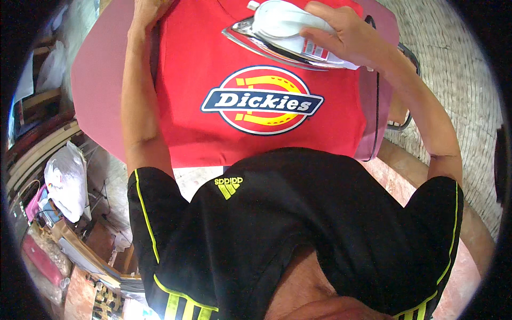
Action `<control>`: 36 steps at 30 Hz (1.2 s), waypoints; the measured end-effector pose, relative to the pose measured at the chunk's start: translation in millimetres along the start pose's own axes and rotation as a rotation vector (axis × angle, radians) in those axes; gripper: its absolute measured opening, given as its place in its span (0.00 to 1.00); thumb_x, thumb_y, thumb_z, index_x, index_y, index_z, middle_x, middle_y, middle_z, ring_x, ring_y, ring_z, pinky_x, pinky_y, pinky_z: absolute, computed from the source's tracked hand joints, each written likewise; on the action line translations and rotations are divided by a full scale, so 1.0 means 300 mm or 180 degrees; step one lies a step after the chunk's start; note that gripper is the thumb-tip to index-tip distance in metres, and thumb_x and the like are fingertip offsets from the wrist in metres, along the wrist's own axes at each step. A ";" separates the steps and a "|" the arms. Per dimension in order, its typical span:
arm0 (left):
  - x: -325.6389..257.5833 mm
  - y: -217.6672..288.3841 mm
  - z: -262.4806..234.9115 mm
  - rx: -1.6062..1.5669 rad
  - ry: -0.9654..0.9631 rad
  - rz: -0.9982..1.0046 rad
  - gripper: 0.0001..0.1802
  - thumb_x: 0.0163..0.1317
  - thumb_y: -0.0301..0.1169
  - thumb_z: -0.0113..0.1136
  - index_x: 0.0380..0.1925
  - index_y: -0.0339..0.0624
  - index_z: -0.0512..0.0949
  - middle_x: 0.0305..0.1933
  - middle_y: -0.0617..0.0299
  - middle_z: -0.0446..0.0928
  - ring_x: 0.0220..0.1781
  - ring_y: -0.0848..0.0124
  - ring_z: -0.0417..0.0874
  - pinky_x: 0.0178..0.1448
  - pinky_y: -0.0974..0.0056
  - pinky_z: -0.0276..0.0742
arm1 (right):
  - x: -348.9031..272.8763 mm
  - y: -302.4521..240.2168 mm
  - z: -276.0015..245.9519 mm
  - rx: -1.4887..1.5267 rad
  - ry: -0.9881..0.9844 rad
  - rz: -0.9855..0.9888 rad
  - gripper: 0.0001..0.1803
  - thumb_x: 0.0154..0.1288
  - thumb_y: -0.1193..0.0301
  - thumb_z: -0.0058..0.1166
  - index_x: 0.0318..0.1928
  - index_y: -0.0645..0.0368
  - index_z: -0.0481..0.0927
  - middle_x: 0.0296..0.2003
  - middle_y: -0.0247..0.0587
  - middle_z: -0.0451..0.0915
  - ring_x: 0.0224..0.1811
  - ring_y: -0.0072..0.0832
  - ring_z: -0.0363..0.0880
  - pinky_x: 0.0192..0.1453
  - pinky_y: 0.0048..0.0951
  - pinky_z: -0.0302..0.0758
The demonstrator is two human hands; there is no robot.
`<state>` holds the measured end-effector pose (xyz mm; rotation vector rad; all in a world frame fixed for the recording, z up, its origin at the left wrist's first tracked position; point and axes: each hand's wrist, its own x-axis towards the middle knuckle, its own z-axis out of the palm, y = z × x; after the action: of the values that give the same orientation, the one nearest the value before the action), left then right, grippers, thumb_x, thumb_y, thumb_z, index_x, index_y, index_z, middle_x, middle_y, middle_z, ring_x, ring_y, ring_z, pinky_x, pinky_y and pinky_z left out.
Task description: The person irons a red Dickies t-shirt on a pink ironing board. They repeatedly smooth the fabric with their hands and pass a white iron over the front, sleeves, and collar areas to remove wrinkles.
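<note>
A red garment (186, 80) with a printed logo in yellow, white and dark blue lies spread over a mauve ironing board (101, 69). My right hand (344, 32) is wrapped round the handle of a white clothes iron (285, 24) at the garment's upper right. The iron's shiny metal soleplate rests on the red cloth or just over it, its tip toward the left. At the top edge, my left hand (151, 7) is by the garment's left side; the picture's edge cuts off its fingers, so their pose is hidden.
A dark cord (377, 106) hangs down the board's right side, near a bent metal frame (410, 58). On the left stand a white plastic bag (66, 181), a cardboard box (85, 248) and other clutter. A woven mat (453, 64) covers the floor at right.
</note>
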<state>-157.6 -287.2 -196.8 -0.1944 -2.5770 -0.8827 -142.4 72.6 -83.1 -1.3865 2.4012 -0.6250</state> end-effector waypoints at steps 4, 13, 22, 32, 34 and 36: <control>0.009 -0.033 0.021 -0.0571 0.0150 -0.0408 0.13 0.63 0.35 0.67 0.29 0.35 0.80 0.22 0.54 0.74 0.25 0.71 0.72 0.31 0.60 0.69 | 0.007 -0.008 0.005 -0.0141 -0.0054 0.0114 0.15 0.70 0.59 0.55 0.41 0.59 0.75 0.27 0.54 0.80 0.32 0.52 0.82 0.33 0.44 0.75; 0.034 -0.020 0.012 -0.0336 -0.0072 -0.0028 0.12 0.62 0.34 0.67 0.38 0.37 0.82 0.28 0.56 0.81 0.34 0.69 0.80 0.40 0.61 0.76 | 0.045 0.227 0.145 0.0447 -0.0112 0.0123 0.17 0.70 0.59 0.53 0.43 0.62 0.75 0.30 0.56 0.81 0.32 0.48 0.83 0.35 0.41 0.77; 0.070 0.011 -0.054 -0.1066 -0.0770 -0.1123 0.10 0.67 0.37 0.62 0.32 0.41 0.81 0.19 0.63 0.76 0.18 0.74 0.74 0.22 0.64 0.71 | 0.242 -0.114 0.035 0.0084 0.0456 0.0553 0.19 0.70 0.57 0.52 0.45 0.63 0.75 0.35 0.64 0.81 0.38 0.60 0.81 0.41 0.50 0.76; -0.019 -0.133 -0.028 -0.0356 0.0049 -0.0295 0.14 0.64 0.40 0.59 0.41 0.42 0.83 0.40 0.50 0.82 0.43 0.48 0.82 0.50 0.51 0.77 | 0.444 -0.168 0.110 0.0425 0.1334 0.1130 0.24 0.71 0.54 0.49 0.40 0.69 0.75 0.35 0.67 0.80 0.41 0.62 0.79 0.43 0.51 0.75; -0.028 -0.141 -0.024 -0.0127 0.0329 -0.0070 0.14 0.64 0.40 0.59 0.40 0.41 0.83 0.40 0.49 0.82 0.43 0.48 0.82 0.50 0.51 0.77 | 0.525 -0.121 0.150 0.0222 0.1696 0.1163 0.25 0.71 0.53 0.48 0.41 0.69 0.76 0.38 0.68 0.80 0.44 0.62 0.79 0.45 0.52 0.75; -0.026 -0.178 0.007 0.0007 0.0555 0.0194 0.13 0.63 0.39 0.61 0.38 0.40 0.83 0.39 0.49 0.82 0.43 0.49 0.82 0.49 0.51 0.78 | 0.605 -0.088 0.177 0.0388 0.2028 0.1254 0.27 0.70 0.51 0.47 0.43 0.69 0.77 0.40 0.70 0.80 0.48 0.62 0.79 0.48 0.53 0.74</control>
<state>-165.0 -328.2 -231.3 -0.1856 -2.3983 -0.8360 -187.5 -108.7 -122.6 -0.6851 2.9298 -1.2113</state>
